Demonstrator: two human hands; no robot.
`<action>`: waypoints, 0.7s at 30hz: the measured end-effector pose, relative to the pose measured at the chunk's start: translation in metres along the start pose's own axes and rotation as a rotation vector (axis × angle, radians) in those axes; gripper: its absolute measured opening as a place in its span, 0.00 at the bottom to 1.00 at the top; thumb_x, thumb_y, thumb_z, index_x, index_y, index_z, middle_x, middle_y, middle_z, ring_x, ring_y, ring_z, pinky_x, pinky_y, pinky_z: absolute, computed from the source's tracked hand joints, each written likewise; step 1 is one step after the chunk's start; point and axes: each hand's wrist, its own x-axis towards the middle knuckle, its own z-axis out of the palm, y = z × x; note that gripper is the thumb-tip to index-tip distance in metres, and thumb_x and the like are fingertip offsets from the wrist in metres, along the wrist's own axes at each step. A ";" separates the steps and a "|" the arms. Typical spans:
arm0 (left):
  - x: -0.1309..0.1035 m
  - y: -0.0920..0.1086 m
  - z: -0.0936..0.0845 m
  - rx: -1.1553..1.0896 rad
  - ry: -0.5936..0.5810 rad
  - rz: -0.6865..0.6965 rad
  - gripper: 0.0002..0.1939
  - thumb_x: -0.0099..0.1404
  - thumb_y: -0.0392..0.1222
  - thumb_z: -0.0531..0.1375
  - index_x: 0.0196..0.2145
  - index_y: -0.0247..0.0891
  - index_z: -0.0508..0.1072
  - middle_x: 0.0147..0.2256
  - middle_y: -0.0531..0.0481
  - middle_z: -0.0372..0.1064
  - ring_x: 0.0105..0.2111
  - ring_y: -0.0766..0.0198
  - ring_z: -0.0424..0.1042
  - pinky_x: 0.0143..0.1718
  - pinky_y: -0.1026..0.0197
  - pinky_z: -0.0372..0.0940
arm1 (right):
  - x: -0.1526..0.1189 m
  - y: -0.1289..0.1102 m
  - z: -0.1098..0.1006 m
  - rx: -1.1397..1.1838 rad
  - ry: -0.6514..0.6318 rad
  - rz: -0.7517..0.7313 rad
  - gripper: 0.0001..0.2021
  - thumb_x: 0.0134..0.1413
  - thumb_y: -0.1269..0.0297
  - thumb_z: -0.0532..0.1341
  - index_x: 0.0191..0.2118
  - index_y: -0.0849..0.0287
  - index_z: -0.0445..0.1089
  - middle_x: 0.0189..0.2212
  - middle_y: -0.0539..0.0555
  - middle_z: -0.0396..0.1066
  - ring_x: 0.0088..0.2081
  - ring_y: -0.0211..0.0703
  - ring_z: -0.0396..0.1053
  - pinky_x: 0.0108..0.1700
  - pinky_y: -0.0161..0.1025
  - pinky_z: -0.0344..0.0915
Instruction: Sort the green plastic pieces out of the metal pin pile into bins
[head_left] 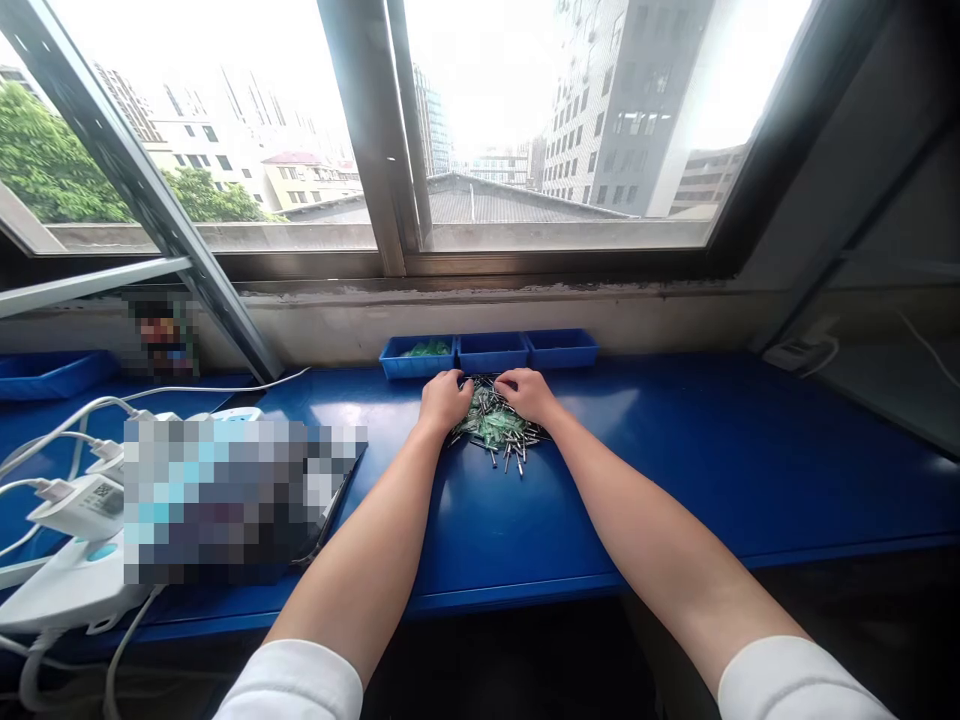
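Observation:
A loose pile of thin metal pins mixed with small green pieces (491,425) lies on the blue table (510,540). My left hand (447,400) is at the pile's left edge, its fingers bent and closed; whatever they hold is too small to make out. At the upper right of the pile, my right hand (529,394) has thumb and forefinger pinched together over the pins, and anything between them is hidden. Just behind the hands stand three joined blue bins; the left bin (386,362) has green pieces in it, beside the middle bin (491,352) and right bin (562,350).
On the left lie a white power strip (71,590) with plugs and cables, and a blurred-out flat item (225,500). A blue tray (56,375) sits at the far left, near a metal frame post (217,300). Behind the table is a window.

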 end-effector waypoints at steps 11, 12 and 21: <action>-0.009 0.023 -0.008 -0.271 0.042 0.411 0.17 0.61 0.38 0.56 0.48 0.40 0.71 0.41 0.47 0.73 0.43 0.59 0.71 0.48 0.57 0.63 | 0.002 -0.015 -0.003 0.522 -0.022 0.121 0.17 0.47 0.55 0.62 0.41 0.58 0.65 0.17 0.46 0.67 0.22 0.38 0.65 0.27 0.35 0.60; -0.009 0.023 -0.008 -0.293 0.038 0.410 0.16 0.61 0.38 0.56 0.48 0.40 0.72 0.41 0.47 0.73 0.42 0.59 0.71 0.47 0.58 0.63 | 0.002 -0.015 -0.003 0.533 -0.016 0.133 0.17 0.47 0.54 0.62 0.40 0.58 0.64 0.17 0.46 0.67 0.21 0.38 0.64 0.26 0.35 0.60; -0.005 0.020 -0.004 -0.269 0.090 0.306 0.09 0.62 0.40 0.56 0.34 0.38 0.76 0.34 0.47 0.75 0.35 0.59 0.73 0.43 0.59 0.64 | 0.003 -0.014 -0.006 0.565 0.065 0.100 0.13 0.45 0.53 0.63 0.28 0.59 0.68 0.21 0.50 0.70 0.25 0.39 0.67 0.30 0.36 0.62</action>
